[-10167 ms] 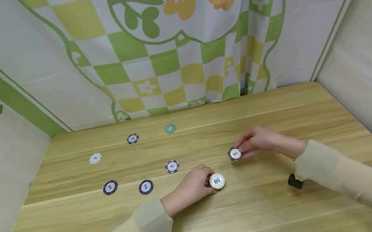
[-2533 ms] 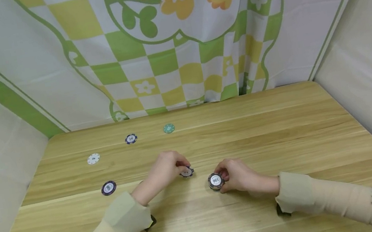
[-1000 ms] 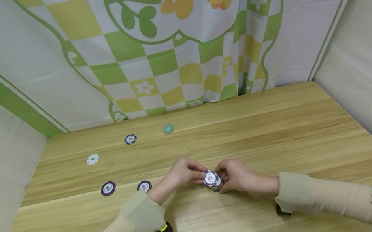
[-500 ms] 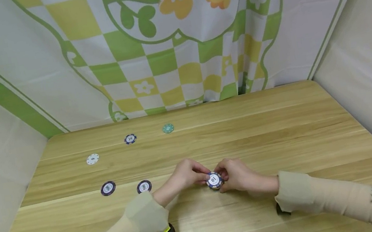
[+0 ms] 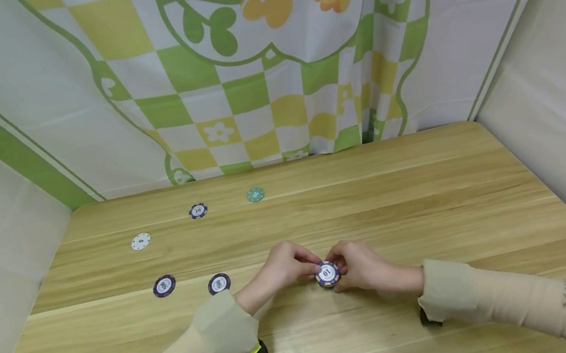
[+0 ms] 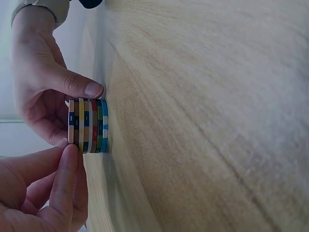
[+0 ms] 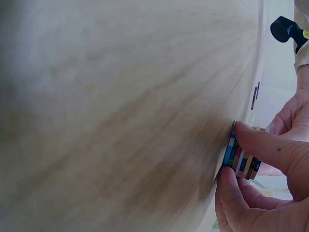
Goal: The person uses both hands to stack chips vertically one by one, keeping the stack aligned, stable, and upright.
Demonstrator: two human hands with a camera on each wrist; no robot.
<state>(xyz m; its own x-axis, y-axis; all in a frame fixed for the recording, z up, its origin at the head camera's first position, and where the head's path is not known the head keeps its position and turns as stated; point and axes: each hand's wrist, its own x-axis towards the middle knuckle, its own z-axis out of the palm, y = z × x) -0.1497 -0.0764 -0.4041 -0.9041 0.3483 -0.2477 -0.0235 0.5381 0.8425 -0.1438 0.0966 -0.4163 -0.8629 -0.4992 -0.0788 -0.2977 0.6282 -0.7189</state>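
Where the two hands meet near the middle of the wooden table (image 5: 433,201), a short stack of chips (image 5: 327,274) stands on the boards, its top chip white-centred with a dark blue rim and the number 10 on it. Seen edge-on in the left wrist view, the stack (image 6: 88,125) shows bands of blue, green, red, white and tan, and its bottom chip lies flat against the wood. From the left side, the left hand (image 5: 284,267) pinches the stack between thumb and fingertips, the fingers curled round its edge. Opposite it, the right hand (image 5: 359,265) grips the other side the same way, with the thumb above and a finger (image 7: 270,147) laid over the rim of the chips (image 7: 241,162). Both wrists rest low over the table in beige sleeves.

Off to the left, well apart from the stack, two dark purple chips lie flat, one (image 5: 219,283) near the left sleeve and one (image 5: 164,286) farther left. Beyond them toward the back wall sit a white chip (image 5: 140,241), a dark blue chip (image 5: 197,211) and a green chip (image 5: 255,194), each lying alone. A checked green and yellow cloth (image 5: 247,95) with orange flowers hangs behind the table
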